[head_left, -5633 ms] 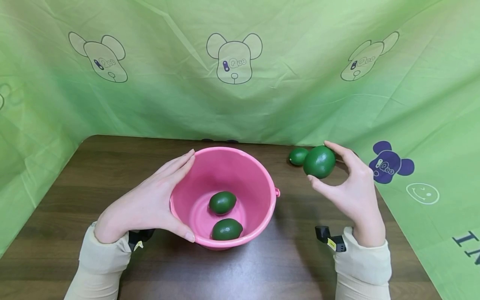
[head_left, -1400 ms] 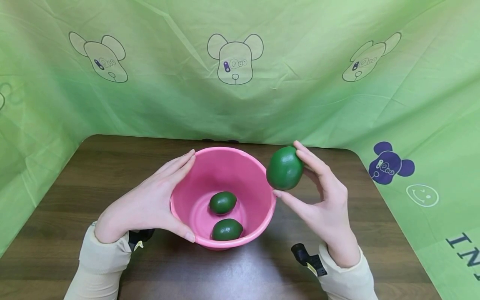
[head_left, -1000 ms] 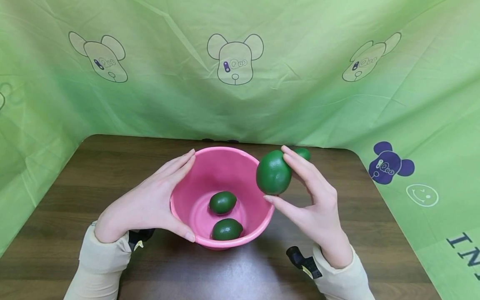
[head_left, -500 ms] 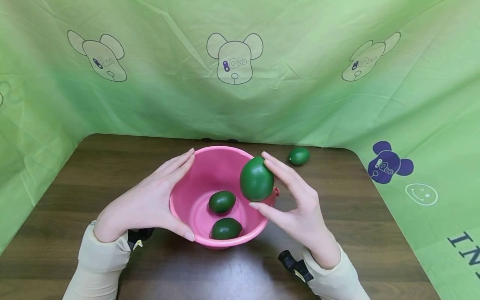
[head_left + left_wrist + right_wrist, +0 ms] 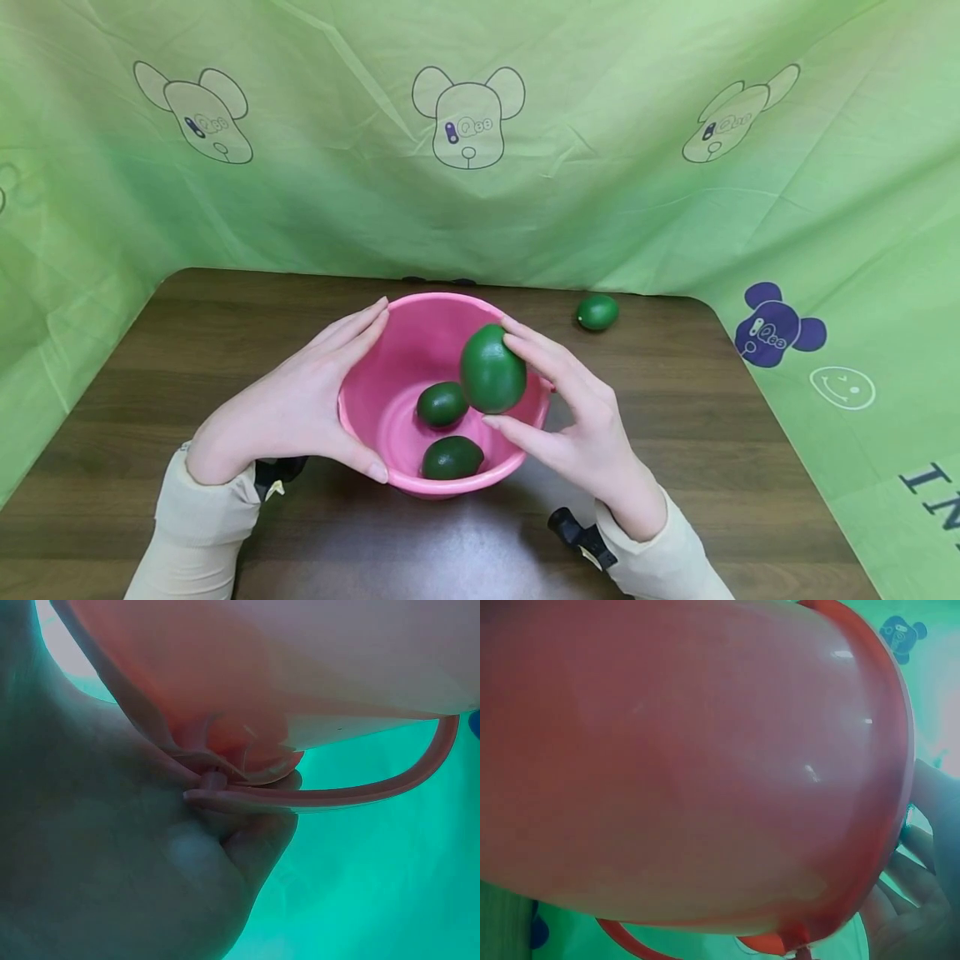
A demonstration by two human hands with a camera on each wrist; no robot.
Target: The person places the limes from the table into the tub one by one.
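Right-hand grip (image 5: 585,408) pinches a green lime (image 5: 492,369), thumb tip on the near side, fingertips on the far right side; gap between them filled by the fruit. Held lime sits left of the palm, out at the fingertips, over the right part of the pink bucket (image 5: 405,350)'s mouth. That's the key relation: lime already inside the rim outline as seen from the head, exact height against the rim can't be told. Right hand is the nearer one, it has the fruit; left hand is across the bucket.

Held lime's long axis looks to run near-to-far, far end leaning slightly left. Which end is stem can't be told; in the right wrist view the bucket wall hides most of it.

Left-hand grip (image 5: 292,408) is spread wide on the bucket's left rim, thumb at near side, fingers at far side, holding it; left wrist view shows fingers by the root of the bucket handle (image 5: 375,793).

Inside, two limes: farther lime (image 5: 441,405) and nearer lime (image 5: 453,457), both at the bottom, long axes roughly left-right, just left of and nearer than the held one. Another lime (image 5: 597,312) lies on the brown surface (image 5: 675,400), beyond the right hand, long axis left-right, pale spot at its left end
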